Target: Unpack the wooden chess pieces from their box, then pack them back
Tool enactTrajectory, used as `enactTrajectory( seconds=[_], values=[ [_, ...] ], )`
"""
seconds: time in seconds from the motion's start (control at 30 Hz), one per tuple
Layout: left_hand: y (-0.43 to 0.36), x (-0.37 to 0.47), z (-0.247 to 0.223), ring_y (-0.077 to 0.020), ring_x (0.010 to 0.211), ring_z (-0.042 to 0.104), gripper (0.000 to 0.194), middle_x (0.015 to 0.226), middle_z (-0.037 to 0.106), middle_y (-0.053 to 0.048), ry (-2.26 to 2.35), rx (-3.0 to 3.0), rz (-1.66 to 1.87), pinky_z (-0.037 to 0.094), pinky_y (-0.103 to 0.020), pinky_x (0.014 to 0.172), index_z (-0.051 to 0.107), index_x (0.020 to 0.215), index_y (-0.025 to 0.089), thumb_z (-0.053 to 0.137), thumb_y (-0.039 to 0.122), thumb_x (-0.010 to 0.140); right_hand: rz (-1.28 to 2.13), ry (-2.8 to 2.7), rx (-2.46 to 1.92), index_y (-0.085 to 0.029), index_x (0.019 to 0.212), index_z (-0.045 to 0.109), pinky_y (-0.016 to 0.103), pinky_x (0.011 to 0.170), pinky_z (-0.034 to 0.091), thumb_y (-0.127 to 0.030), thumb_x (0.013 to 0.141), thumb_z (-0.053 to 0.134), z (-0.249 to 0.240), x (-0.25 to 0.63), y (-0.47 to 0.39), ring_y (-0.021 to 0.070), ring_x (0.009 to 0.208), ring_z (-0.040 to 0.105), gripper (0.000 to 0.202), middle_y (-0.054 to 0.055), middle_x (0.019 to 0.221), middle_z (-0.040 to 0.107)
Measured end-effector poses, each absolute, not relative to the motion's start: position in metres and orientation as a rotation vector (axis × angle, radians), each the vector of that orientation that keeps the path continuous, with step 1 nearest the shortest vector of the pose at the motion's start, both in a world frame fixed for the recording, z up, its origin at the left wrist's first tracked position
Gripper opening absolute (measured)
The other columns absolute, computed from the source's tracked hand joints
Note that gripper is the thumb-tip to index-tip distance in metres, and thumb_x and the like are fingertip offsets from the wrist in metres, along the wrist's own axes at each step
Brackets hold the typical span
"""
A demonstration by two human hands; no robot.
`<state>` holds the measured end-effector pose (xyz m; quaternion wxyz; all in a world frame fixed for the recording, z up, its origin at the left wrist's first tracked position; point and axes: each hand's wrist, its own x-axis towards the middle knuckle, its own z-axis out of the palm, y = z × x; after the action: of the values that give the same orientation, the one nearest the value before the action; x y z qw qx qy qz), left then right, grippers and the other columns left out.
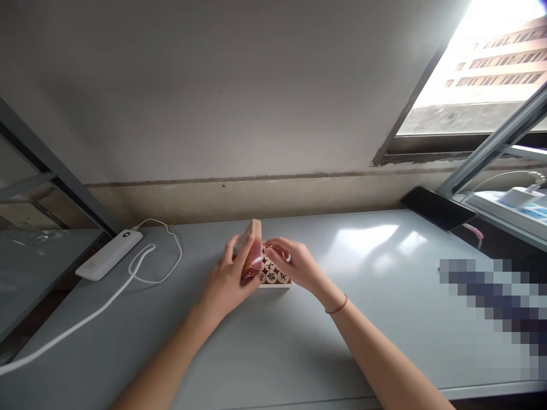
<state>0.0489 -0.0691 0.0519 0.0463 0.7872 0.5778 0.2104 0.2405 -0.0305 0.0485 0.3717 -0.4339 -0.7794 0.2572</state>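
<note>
Near the middle of the desk lies a shallow wooden box holding rows of round xiangqi pieces with dark characters. My left hand grips a wooden box lid with a red, glossy printed face, tilted up on edge along the box's left side. The lid hides part of the pieces. My right hand reaches over the box from the right, its fingers curled down among the pieces. Its fingertips are partly hidden, and whether a piece is between them does not show clearly. A thin red band circles the right wrist.
On the left of the grey desk lie a white power bank and a looped white cable. A dark flat device rests at the back right, near a metal frame and a power strip. A wall stands behind.
</note>
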Motion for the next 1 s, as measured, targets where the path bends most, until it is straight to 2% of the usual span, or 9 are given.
enactTrajectory(
  seconds=[0.07,0.13,0.3,0.43,0.53,0.63,0.7,0.83,1.0],
  values=[
    [-0.07,0.045,0.059,-0.021,0.09,0.065,0.06,0.152,0.015,-0.006,1.809,2.409,0.599,0.052,-0.028,0.062,0.033,0.135,0.04,0.057,0.032,0.08,0.55,-2.051,-1.163,-0.02,0.088,0.064,0.022,0.059,0.039,-0.039,0.092,0.041,0.048,0.243,-0.029,0.0118,0.06,0.05,0.029,0.003,0.074,0.064],
    [-0.071,0.041,0.066,-0.0184,0.086,0.065,0.048,0.152,0.013,-0.003,1.844,2.42,0.598,0.051,-0.027,0.06,0.043,0.126,0.038,0.058,0.033,0.08,0.476,-2.057,-1.246,-0.02,0.078,0.063,0.022,0.057,0.037,-0.037,0.092,0.039,0.046,0.248,-0.025,0.0121,0.057,0.048,0.032,0.004,0.069,0.062],
    [-0.069,0.032,0.076,-0.0234,0.091,0.062,0.031,0.138,0.04,-0.011,2.07,2.398,0.806,0.047,-0.027,0.058,0.049,0.103,0.023,0.054,0.043,0.081,0.385,-2.046,-1.506,-0.02,0.065,0.055,0.022,0.053,0.031,-0.034,0.089,0.037,0.041,0.261,-0.014,0.0127,0.054,0.045,0.033,0.002,0.059,0.055],
    [-0.067,0.021,0.084,-0.0233,0.092,0.061,0.021,0.122,0.054,-0.01,2.165,2.364,0.94,0.045,-0.028,0.06,0.047,0.086,0.021,0.049,0.042,0.083,0.444,-2.11,-1.726,-0.02,0.057,0.05,0.023,0.049,0.025,-0.031,0.085,0.04,0.039,0.267,-0.011,0.0127,0.049,0.041,0.032,0.001,0.053,0.05],
    [-0.068,0.01,0.088,-0.0253,0.092,0.059,0.016,0.112,0.059,-0.01,2.322,2.367,0.909,0.046,-0.033,0.07,0.05,0.08,0.02,0.049,0.036,0.082,0.56,-2.186,-1.757,-0.02,0.059,0.054,0.023,0.05,0.026,-0.032,0.084,0.044,0.037,0.27,-0.009,0.0136,0.051,0.045,0.029,0.002,0.055,0.053],
    [-0.069,0.003,0.086,-0.038,0.111,0.048,0.022,0.122,0.052,-0.017,2.587,2.403,0.872,0.041,-0.046,0.083,0.058,0.08,0.017,0.055,0.039,0.08,0.666,-2.195,-1.745,-0.019,0.064,0.058,0.023,0.051,0.028,-0.033,0.084,0.047,0.036,0.272,-0.007,0.0142,0.055,0.05,0.027,0.004,0.059,0.057],
    [-0.066,0.002,0.08,-0.0405,0.112,0.046,0.027,0.126,0.05,-0.019,2.65,2.412,0.822,0.039,-0.048,0.084,0.062,0.087,0.016,0.054,0.04,0.082,0.729,-2.183,-1.734,-0.019,0.067,0.06,0.022,0.05,0.028,-0.033,0.085,0.048,0.036,0.273,-0.006,0.0142,0.056,0.051,0.026,0.004,0.061,0.06],
    [-0.052,0.01,0.056,-0.0241,0.089,0.061,0.03,0.109,0.059,-0.012,2.292,2.381,0.56,0.044,-0.033,0.077,0.064,0.101,0.017,0.041,0.034,0.09,0.835,-2.132,-1.724,-0.018,0.068,0.061,0.021,0.048,0.031,-0.031,0.083,0.049,0.037,0.274,-0.006,0.0133,0.054,0.054,0.023,0.004,0.063,0.064],
    [-0.043,0.026,0.034,-0.0218,0.086,0.064,0.034,0.104,0.063,-0.009,2.05,2.186,0.255,0.046,-0.03,0.072,0.062,0.11,0.02,0.033,0.028,0.095,0.96,-2.047,-1.717,-0.017,0.07,0.061,0.02,0.049,0.038,-0.026,0.082,0.045,0.037,0.266,-0.01,0.0115,0.045,0.056,0.022,0.002,0.059,0.066]
  ],
)
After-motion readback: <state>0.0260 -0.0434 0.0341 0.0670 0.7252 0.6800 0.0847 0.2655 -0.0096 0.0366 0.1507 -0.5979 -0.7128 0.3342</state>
